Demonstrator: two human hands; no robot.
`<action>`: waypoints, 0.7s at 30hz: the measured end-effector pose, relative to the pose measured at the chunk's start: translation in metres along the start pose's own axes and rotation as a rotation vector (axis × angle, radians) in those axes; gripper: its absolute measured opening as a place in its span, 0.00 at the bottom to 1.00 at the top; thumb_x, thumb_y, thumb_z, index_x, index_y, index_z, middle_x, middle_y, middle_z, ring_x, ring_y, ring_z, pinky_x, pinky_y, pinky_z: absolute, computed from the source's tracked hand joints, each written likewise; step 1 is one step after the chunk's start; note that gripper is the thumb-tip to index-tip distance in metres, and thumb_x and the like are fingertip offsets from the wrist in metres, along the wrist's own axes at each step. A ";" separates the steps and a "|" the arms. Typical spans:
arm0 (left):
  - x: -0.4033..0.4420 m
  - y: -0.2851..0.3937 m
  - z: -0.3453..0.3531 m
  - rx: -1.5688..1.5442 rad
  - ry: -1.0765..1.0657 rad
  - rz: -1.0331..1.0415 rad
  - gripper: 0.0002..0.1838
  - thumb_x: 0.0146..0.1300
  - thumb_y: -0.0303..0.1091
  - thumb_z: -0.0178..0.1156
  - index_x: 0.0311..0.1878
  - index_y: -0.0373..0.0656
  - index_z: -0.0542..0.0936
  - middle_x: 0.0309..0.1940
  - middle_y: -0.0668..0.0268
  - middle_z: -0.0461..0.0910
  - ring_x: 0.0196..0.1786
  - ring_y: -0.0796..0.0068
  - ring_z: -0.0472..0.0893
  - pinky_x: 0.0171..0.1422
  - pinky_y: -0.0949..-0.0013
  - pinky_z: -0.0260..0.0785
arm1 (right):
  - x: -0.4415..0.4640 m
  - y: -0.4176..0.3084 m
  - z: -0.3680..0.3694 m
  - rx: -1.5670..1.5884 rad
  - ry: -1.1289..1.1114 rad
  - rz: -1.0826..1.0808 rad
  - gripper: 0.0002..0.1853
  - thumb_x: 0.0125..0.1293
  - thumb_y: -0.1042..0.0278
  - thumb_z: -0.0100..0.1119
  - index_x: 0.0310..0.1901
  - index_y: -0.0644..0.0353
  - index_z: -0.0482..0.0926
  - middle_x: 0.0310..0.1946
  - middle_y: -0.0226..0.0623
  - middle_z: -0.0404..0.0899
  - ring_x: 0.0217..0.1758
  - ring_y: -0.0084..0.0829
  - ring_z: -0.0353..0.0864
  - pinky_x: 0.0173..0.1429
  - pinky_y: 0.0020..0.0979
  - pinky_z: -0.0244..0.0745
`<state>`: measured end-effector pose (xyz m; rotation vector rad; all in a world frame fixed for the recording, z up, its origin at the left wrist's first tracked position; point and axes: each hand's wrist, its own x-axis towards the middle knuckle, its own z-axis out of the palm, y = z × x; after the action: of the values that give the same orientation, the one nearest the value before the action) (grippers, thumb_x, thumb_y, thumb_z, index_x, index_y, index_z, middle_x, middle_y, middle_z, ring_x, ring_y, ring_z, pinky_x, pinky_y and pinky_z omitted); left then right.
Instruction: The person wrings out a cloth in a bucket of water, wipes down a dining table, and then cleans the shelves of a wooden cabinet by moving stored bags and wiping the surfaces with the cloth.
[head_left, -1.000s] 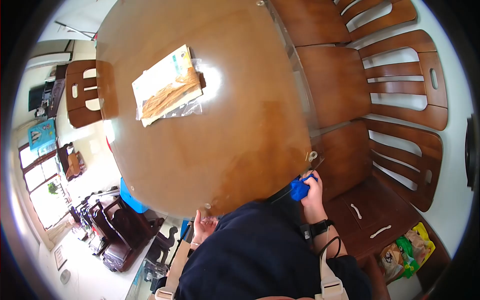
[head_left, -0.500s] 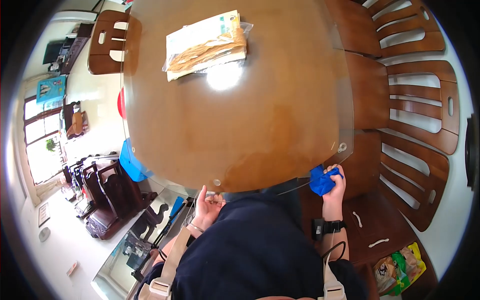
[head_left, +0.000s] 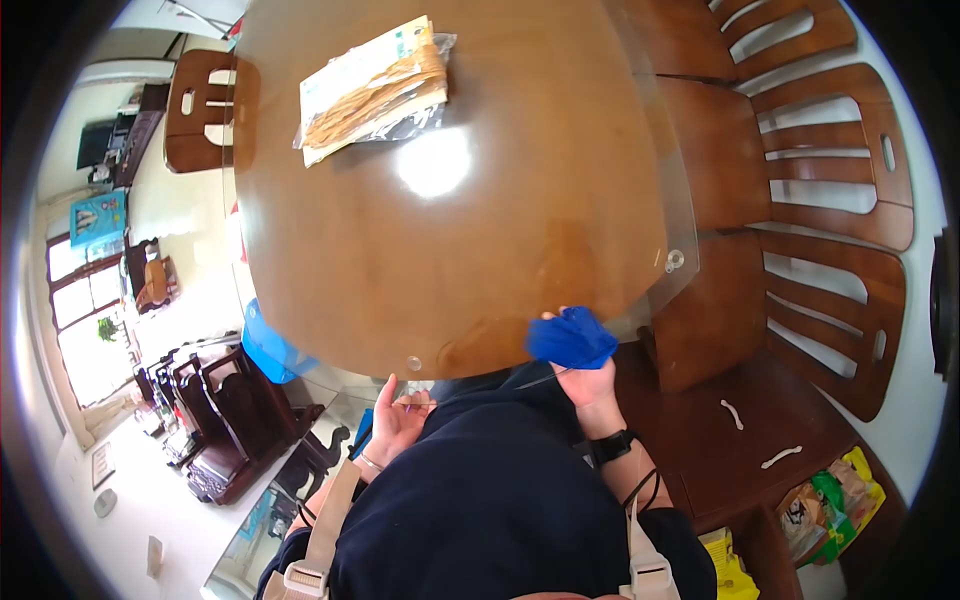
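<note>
A bunched blue cloth (head_left: pixel 573 338) is in my right hand (head_left: pixel 587 384), whose fingers are wrapped round it near the table's front edge. From beneath the cloth a thin cord (head_left: pixel 545 379) runs left toward my lap. My left hand (head_left: pixel 398 420) is just below the table edge, palm up, thumb raised and fingers curled. It pinches what looks like the same thin cord; the stretch across my lap is partly hidden. Before me stands a brown wooden table (head_left: pixel 450 270) with a glass top.
A clear plastic bag with papers and brown strips (head_left: pixel 375 95) lies toward the table's far side. Wooden chairs (head_left: pixel 825 150) line the right. Shopping bags (head_left: pixel 830 505) sit at lower right. A blue bin (head_left: pixel 270 345) stands left of the table.
My right hand has moved left with the blue cloth, from beyond the table's right corner to its front edge. My left hand stays near the edge. The view has shifted slightly.
</note>
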<state>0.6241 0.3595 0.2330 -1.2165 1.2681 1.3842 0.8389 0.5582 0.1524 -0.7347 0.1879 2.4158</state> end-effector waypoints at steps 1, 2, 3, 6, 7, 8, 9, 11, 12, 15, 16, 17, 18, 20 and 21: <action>0.003 0.001 -0.003 0.014 -0.007 0.001 0.26 0.60 0.53 0.60 0.31 0.34 0.71 0.27 0.61 0.71 0.42 0.64 0.74 0.59 0.58 0.65 | 0.003 0.007 0.000 0.006 -0.003 -0.014 0.21 0.70 0.58 0.42 0.59 0.59 0.70 0.55 0.43 0.74 0.62 0.41 0.71 0.65 0.47 0.66; 0.005 0.002 -0.007 0.007 -0.045 -0.014 0.25 0.60 0.52 0.61 0.29 0.35 0.70 0.29 0.60 0.72 0.43 0.63 0.74 0.59 0.56 0.66 | 0.007 0.015 -0.004 -0.028 0.012 -0.009 0.22 0.70 0.56 0.40 0.60 0.59 0.68 0.57 0.45 0.73 0.62 0.41 0.71 0.64 0.46 0.67; 0.006 0.003 -0.010 -0.002 -0.081 -0.028 0.25 0.59 0.52 0.62 0.27 0.36 0.70 0.30 0.59 0.73 0.43 0.63 0.74 0.59 0.55 0.66 | 0.011 0.022 -0.010 -0.062 0.027 -0.001 0.24 0.70 0.54 0.39 0.61 0.59 0.67 0.58 0.46 0.71 0.61 0.42 0.71 0.64 0.46 0.67; 0.007 0.005 -0.013 0.054 -0.066 -0.035 0.24 0.59 0.50 0.62 0.26 0.37 0.69 0.31 0.58 0.74 0.44 0.62 0.74 0.59 0.53 0.66 | 0.019 0.034 -0.018 -0.654 -0.133 -0.085 0.23 0.70 0.62 0.45 0.63 0.63 0.64 0.64 0.46 0.64 0.68 0.42 0.64 0.68 0.43 0.63; 0.008 0.006 -0.015 0.061 -0.066 -0.026 0.24 0.59 0.50 0.62 0.26 0.37 0.69 0.31 0.58 0.74 0.44 0.62 0.74 0.59 0.53 0.66 | 0.020 0.038 -0.019 -1.228 -0.271 -0.192 0.22 0.70 0.65 0.45 0.63 0.65 0.63 0.66 0.45 0.62 0.70 0.42 0.60 0.69 0.42 0.62; 0.009 0.006 -0.017 0.021 -0.051 -0.049 0.24 0.59 0.50 0.62 0.27 0.36 0.70 0.32 0.58 0.74 0.45 0.62 0.74 0.60 0.53 0.66 | 0.014 0.029 -0.009 -1.567 -0.404 -0.434 0.23 0.67 0.68 0.50 0.64 0.58 0.64 0.68 0.42 0.58 0.72 0.45 0.56 0.70 0.42 0.61; 0.008 0.007 -0.017 -0.017 -0.038 -0.074 0.24 0.59 0.50 0.62 0.27 0.35 0.70 0.32 0.58 0.74 0.45 0.62 0.74 0.61 0.52 0.66 | 0.011 0.024 -0.003 -1.559 -0.400 -0.445 0.23 0.67 0.68 0.50 0.64 0.58 0.64 0.68 0.42 0.58 0.72 0.45 0.56 0.70 0.42 0.61; 0.007 0.005 -0.014 -0.024 -0.034 -0.065 0.24 0.59 0.50 0.62 0.27 0.36 0.70 0.32 0.58 0.74 0.45 0.62 0.75 0.61 0.52 0.66 | 0.009 0.017 0.002 -2.151 -0.982 -0.460 0.22 0.63 0.69 0.51 0.61 0.48 0.70 0.69 0.36 0.57 0.72 0.50 0.55 0.70 0.43 0.61; 0.007 0.005 -0.013 -0.041 -0.025 -0.064 0.24 0.59 0.50 0.62 0.27 0.36 0.69 0.32 0.59 0.74 0.45 0.62 0.75 0.61 0.52 0.66 | 0.014 0.017 -0.005 -2.059 -1.057 -0.547 0.21 0.56 0.70 0.56 0.52 0.38 0.76 0.66 0.32 0.62 0.69 0.55 0.57 0.65 0.42 0.69; 0.013 0.008 -0.018 -0.028 -0.040 -0.078 0.24 0.59 0.50 0.62 0.26 0.36 0.69 0.32 0.59 0.74 0.46 0.61 0.75 0.62 0.52 0.65 | 0.020 0.008 -0.002 -2.167 -1.074 -0.629 0.12 0.55 0.70 0.55 0.42 0.45 0.79 0.65 0.32 0.64 0.68 0.54 0.60 0.61 0.42 0.72; 0.015 0.009 -0.020 -0.025 -0.042 -0.079 0.24 0.59 0.50 0.62 0.26 0.36 0.69 0.32 0.59 0.74 0.46 0.61 0.75 0.62 0.52 0.65 | 0.026 0.003 -0.002 -2.157 -1.005 -0.740 0.08 0.52 0.71 0.55 0.33 0.47 0.80 0.62 0.31 0.68 0.66 0.50 0.64 0.57 0.42 0.74; 0.015 0.010 -0.021 -0.044 -0.055 -0.093 0.24 0.59 0.50 0.62 0.27 0.36 0.69 0.33 0.59 0.74 0.46 0.61 0.75 0.62 0.52 0.65 | 0.032 -0.006 0.003 -2.197 -0.913 -0.837 0.09 0.50 0.70 0.55 0.33 0.47 0.81 0.59 0.31 0.71 0.61 0.46 0.69 0.56 0.40 0.74; 0.015 0.010 -0.021 -0.063 -0.069 -0.108 0.24 0.59 0.49 0.62 0.27 0.36 0.69 0.33 0.59 0.74 0.46 0.61 0.75 0.62 0.52 0.65 | 0.038 -0.020 0.008 -2.239 -0.781 -0.919 0.08 0.51 0.68 0.55 0.33 0.45 0.82 0.58 0.29 0.71 0.60 0.43 0.69 0.55 0.39 0.73; 0.015 0.010 -0.020 -0.052 -0.069 -0.103 0.24 0.59 0.49 0.62 0.28 0.35 0.69 0.33 0.59 0.74 0.46 0.61 0.75 0.62 0.52 0.65 | 0.049 -0.057 0.018 -2.316 -0.553 -1.023 0.08 0.53 0.65 0.56 0.33 0.43 0.83 0.56 0.26 0.73 0.58 0.38 0.70 0.54 0.36 0.72; 0.016 0.010 -0.019 -0.042 -0.069 -0.097 0.24 0.59 0.49 0.62 0.29 0.35 0.69 0.33 0.59 0.74 0.46 0.61 0.75 0.62 0.52 0.65 | 0.054 -0.077 0.020 -2.354 -0.458 -1.049 0.08 0.53 0.64 0.57 0.33 0.42 0.84 0.55 0.26 0.73 0.56 0.36 0.71 0.54 0.36 0.71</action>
<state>0.6143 0.3399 0.2189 -1.2322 1.1234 1.3759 0.8387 0.6543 0.1426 -0.5752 -2.5975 0.6368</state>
